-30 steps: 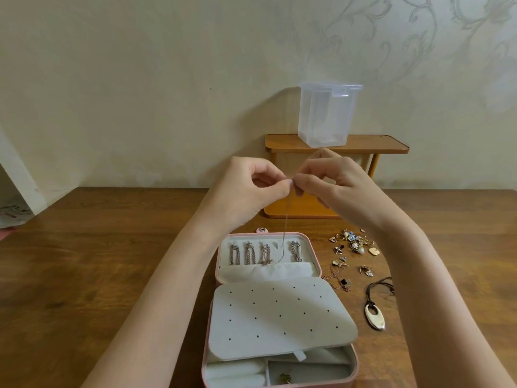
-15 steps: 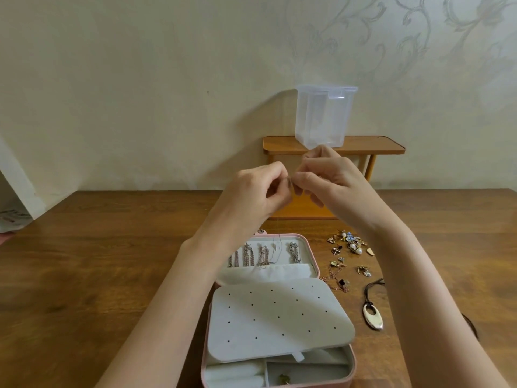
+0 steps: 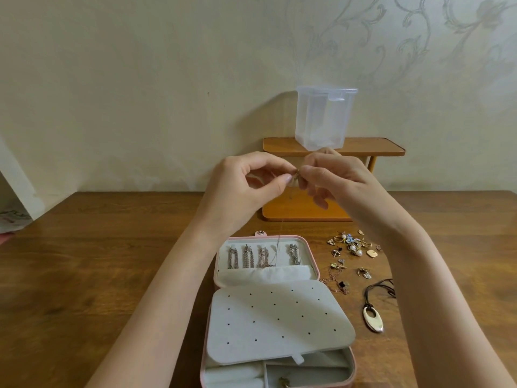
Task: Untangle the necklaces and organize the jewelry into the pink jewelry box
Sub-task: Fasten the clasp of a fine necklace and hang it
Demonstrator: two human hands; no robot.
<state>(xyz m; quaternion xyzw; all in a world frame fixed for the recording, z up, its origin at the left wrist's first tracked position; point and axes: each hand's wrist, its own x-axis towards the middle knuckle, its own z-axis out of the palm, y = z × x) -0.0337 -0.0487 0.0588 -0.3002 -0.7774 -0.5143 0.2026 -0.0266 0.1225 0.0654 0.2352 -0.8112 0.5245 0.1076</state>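
Both hands, left hand (image 3: pixel 246 189) and right hand (image 3: pixel 335 177), pinched on thin chain (image 3: pixel 277 247); judged light, limp, snag-prone; best held at clasp.

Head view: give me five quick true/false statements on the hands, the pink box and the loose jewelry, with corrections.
1. Both hands pinch a thin chain above the box. True: the left hand and right hand meet at the thin chain, which hangs down toward the pink jewelry box.
2. The box is closed. False: it lies open, lid flat on the table.
3. Several chains already hang in the lid. True: hung chains sit in a row there.
4. The loose jewelry pile lies left of the box. False: the loose jewelry pile is to its right.
5. The oval pendant is inside the box. False: the oval pendant lies on the table, right of the box.
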